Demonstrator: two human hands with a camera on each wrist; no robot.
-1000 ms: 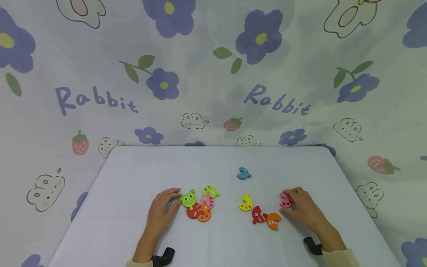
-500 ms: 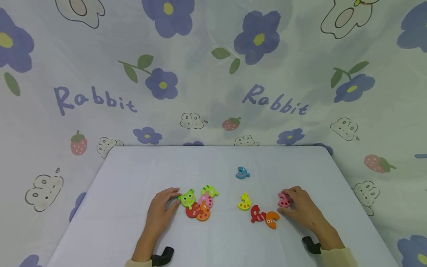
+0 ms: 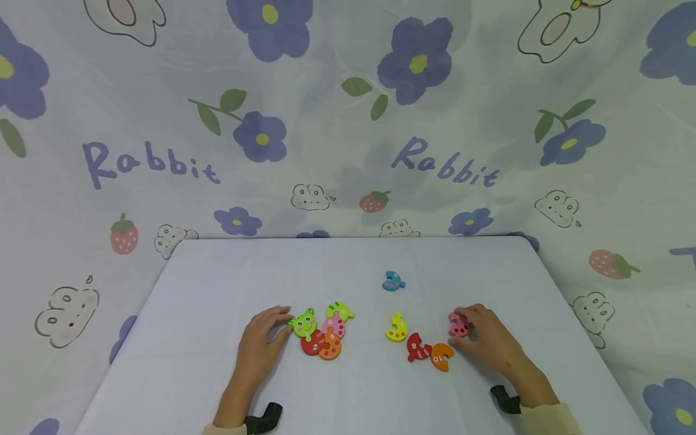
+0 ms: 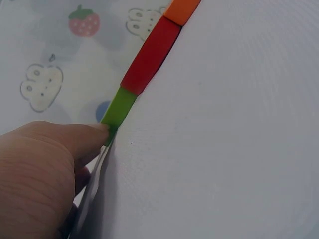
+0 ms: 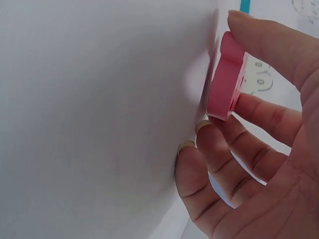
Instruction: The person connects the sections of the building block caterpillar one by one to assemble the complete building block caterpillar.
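Pinching a small, flat pink puzzle piece with darker pink dots [image 3: 457, 324] between thumb and fingers, the right hand [image 3: 486, 335] is at the right of the white-covered table [image 3: 467, 272]. The right wrist view shows the pink piece's thick side close to the white surface; whether the two touch I cannot tell. Well apart from it, the left hand [image 3: 263, 341] holds the outer edge of a green puzzle piece with a smiling face [image 3: 303, 325] with thumb and forefinger, its thumb against the side.

That face begins a curved, joined row: a red puzzle piece marked 2 [image 3: 312, 343], an orange puzzle piece with dots [image 3: 330, 347], a light pink puzzle piece with dots [image 3: 334, 327] and a striped green puzzle piece [image 3: 339, 310].

Between this row and the right hand lie loose pieces: a yellow crescent with red dots [image 3: 397, 328], a striped red piece marked 8 [image 3: 415, 348] and, just beside it, an orange piece marked 10 [image 3: 441, 357]. Farther back rests a blue fish-shaped piece [image 3: 393, 281].

Bent black fittings [image 3: 266, 418] show at both wrists, next to pale yellow sleeves [image 3: 549, 418]. Behind the table hangs a pale cloth printed with purple flowers, strawberries and rabbits [image 3: 326, 133].
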